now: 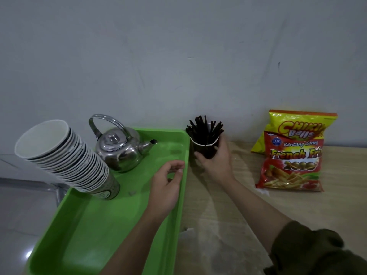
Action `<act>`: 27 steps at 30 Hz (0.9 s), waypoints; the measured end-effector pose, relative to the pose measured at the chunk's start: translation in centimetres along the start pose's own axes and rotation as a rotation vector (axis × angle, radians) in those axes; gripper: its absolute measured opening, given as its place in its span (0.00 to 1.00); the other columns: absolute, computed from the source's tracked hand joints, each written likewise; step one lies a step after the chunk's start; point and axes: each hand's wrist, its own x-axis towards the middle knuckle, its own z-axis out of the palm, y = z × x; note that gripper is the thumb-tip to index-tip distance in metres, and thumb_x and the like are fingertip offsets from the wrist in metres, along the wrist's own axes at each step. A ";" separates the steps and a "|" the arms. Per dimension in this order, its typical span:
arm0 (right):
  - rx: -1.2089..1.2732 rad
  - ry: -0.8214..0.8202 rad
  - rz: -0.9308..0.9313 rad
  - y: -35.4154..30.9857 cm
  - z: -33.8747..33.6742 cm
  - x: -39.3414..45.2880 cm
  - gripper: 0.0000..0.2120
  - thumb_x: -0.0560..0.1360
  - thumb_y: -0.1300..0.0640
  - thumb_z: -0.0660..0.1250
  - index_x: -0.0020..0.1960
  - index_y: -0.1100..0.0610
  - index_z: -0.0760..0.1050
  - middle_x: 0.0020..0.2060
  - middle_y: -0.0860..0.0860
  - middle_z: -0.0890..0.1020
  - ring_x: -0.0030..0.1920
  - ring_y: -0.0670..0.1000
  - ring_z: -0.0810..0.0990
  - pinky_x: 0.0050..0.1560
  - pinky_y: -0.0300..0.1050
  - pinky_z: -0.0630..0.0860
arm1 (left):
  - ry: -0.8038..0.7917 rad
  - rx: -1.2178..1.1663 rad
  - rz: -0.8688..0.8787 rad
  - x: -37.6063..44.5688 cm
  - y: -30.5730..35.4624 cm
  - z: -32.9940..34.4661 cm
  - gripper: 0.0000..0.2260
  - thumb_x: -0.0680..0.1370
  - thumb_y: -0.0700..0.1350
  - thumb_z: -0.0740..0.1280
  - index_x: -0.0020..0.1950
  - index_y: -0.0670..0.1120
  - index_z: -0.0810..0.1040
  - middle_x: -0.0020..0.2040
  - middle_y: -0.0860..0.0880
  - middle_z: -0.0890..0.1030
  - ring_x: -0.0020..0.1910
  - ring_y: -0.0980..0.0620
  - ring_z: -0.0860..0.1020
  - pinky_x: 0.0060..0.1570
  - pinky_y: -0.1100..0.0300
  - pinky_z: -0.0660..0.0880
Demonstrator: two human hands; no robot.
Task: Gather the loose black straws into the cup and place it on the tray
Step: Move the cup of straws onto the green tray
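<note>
A dark paper cup [205,149] with a white rim stands on the wooden table just right of the green tray [95,225]. A bundle of black straws [204,130] sticks up out of the cup. My right hand [216,161] is wrapped around the cup's lower half. My left hand [166,185] hovers over the tray's right side, fingers loosely curled and holding nothing. No loose straws show on the table.
On the tray stand a steel kettle [119,147] at the back and a tilted stack of paper cups [65,157] at the left. Two snack bags [292,153] lie on the table [228,225] to the right. A grey wall runs behind.
</note>
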 end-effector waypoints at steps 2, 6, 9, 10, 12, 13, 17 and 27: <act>-0.005 -0.010 0.012 0.1 -0.1 0.1 0.38 0.61 0.62 0.77 0.66 0.58 0.64 0.59 0.57 0.74 0.60 0.55 0.74 0.62 0.56 0.73 | -0.007 0.012 0.001 0.2 0.0 0.1 0.09 0.76 0.36 0.62 0.47 0.49 0.77 0.47 0.53 0.79 0.49 0.61 0.75 0.42 0.79 0.70; 0.025 -0.040 0.000 0.1 -0.7 -0.4 0.37 0.64 0.71 0.71 0.68 0.60 0.60 0.59 0.56 0.72 0.58 0.52 0.74 0.54 0.35 0.75 | -0.070 0.089 0.005 0.7 0.3 0.3 0.11 0.76 0.37 0.62 0.51 0.53 0.76 0.54 0.52 0.76 0.52 0.58 0.74 0.51 0.73 0.70; 0.042 -0.062 0.004 0.1 -1.2 -1.0 0.34 0.67 0.73 0.67 0.68 0.59 0.59 0.59 0.55 0.72 0.57 0.51 0.74 0.50 0.31 0.76 | -0.155 0.192 -0.001 1.0 0.4 0.5 0.16 0.75 0.44 0.64 0.61 0.56 0.71 0.63 0.52 0.69 0.64 0.53 0.65 0.67 0.52 0.63; 0.034 -0.066 -0.006 0.2 -1.3 -1.1 0.33 0.68 0.71 0.68 0.68 0.58 0.60 0.60 0.56 0.73 0.59 0.52 0.74 0.56 0.41 0.77 | -0.165 0.207 0.003 1.1 0.4 0.6 0.18 0.75 0.47 0.65 0.64 0.57 0.69 0.66 0.51 0.67 0.66 0.53 0.62 0.69 0.49 0.61; 0.011 -0.082 -0.023 0.6 -1.4 -1.3 0.30 0.69 0.66 0.69 0.67 0.57 0.60 0.61 0.57 0.74 0.61 0.55 0.74 0.60 0.57 0.74 | -0.151 0.199 0.004 1.5 0.8 1.0 0.24 0.72 0.52 0.67 0.66 0.56 0.66 0.69 0.50 0.64 0.68 0.53 0.60 0.68 0.52 0.59; 0.001 -0.090 -0.027 0.6 -1.4 -1.3 0.30 0.70 0.64 0.69 0.67 0.56 0.60 0.60 0.58 0.75 0.61 0.55 0.74 0.60 0.60 0.74 | -0.133 0.188 0.002 1.8 0.9 1.2 0.26 0.71 0.54 0.68 0.67 0.56 0.65 0.69 0.49 0.64 0.67 0.54 0.61 0.65 0.55 0.59; -0.041 -0.078 -0.044 0.7 -1.1 -1.4 0.28 0.71 0.60 0.69 0.68 0.57 0.61 0.60 0.58 0.75 0.59 0.56 0.74 0.58 0.60 0.74 | -0.074 0.153 0.034 3.0 1.4 1.8 0.27 0.69 0.55 0.70 0.66 0.54 0.66 0.62 0.55 0.68 0.68 0.55 0.62 0.66 0.56 0.59; -0.124 -0.054 -0.069 1.3 -0.4 -1.0 0.26 0.71 0.62 0.69 0.65 0.61 0.63 0.57 0.59 0.76 0.54 0.56 0.75 0.48 0.44 0.71 | -0.102 0.202 0.014 4.2 1.0 1.8 0.30 0.70 0.53 0.70 0.70 0.53 0.62 0.70 0.45 0.63 0.70 0.51 0.60 0.70 0.50 0.59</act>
